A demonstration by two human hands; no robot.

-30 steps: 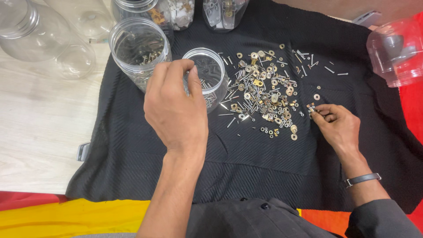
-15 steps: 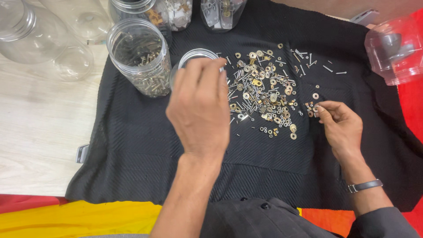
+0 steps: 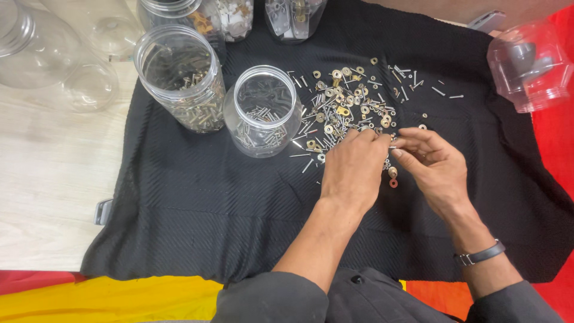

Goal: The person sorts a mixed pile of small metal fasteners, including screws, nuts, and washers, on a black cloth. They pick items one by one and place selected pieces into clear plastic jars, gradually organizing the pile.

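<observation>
A pile of mixed small screws, washers and nuts (image 3: pixel 347 107) lies on a black cloth (image 3: pixel 197 209). My left hand (image 3: pixel 356 170) rests back-up at the pile's near edge, its fingertips curled down among the parts and hidden from me. Close beside it, my right hand (image 3: pixel 433 164) pinches a thin silver screw (image 3: pixel 394 146) between thumb and fingers. The fingertips of both hands almost meet. To the left of the pile stands an open clear jar (image 3: pixel 263 110) with silver screws in it. A taller clear jar (image 3: pixel 182 78) beside it holds brass-coloured screws.
Empty clear jars (image 3: pixel 66 60) lie on the pale wooden table at the upper left. More jars with parts (image 3: pixel 230 15) stand at the cloth's far edge. A clear jar (image 3: pixel 529 63) lies on its side at the upper right, on red fabric.
My left hand has moved from above the silver-screw jar rightward and down to the pile's near edge. My right hand has stayed at the pile's near right side, still pinching.
</observation>
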